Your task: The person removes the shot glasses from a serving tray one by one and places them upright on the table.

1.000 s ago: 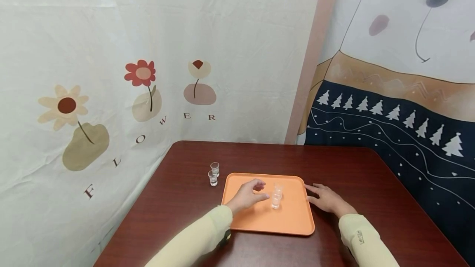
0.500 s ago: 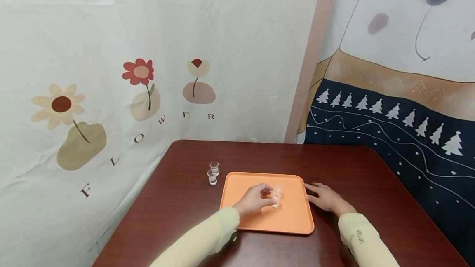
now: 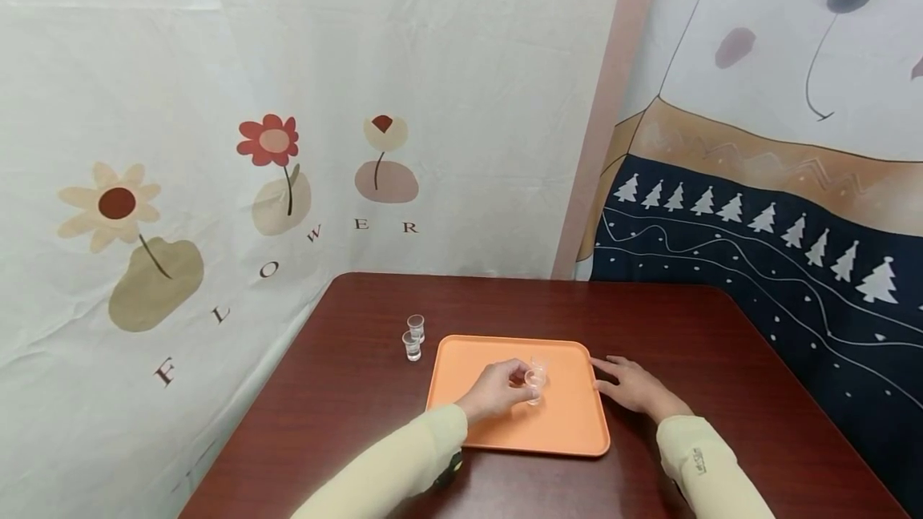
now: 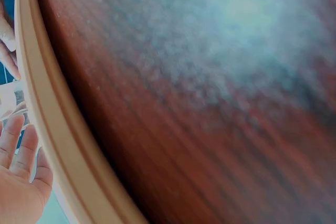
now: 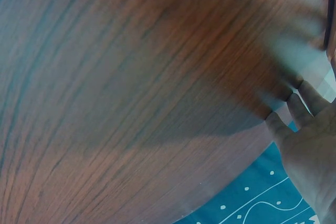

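In the head view, my left hand reaches over the orange tray and pinches the nearer of two small clear shot glasses between thumb and fingers. The second shot glass stands just behind it, partly covered. The left wrist view catches my curved left fingers beside clear glass at its left edge. My right hand lies relaxed at the tray's right edge, fingertips at the rim and holding nothing. The right wrist view shows its fingers spread against the table.
Two more clear shot glasses, one nearer and one behind, stand on the dark red table left of the tray. Printed cloths hang along the table's back and left side.
My left hand has moved right to the nearer shot glass on the tray and its fingers have closed around it. The right hand stays at the tray's edge.
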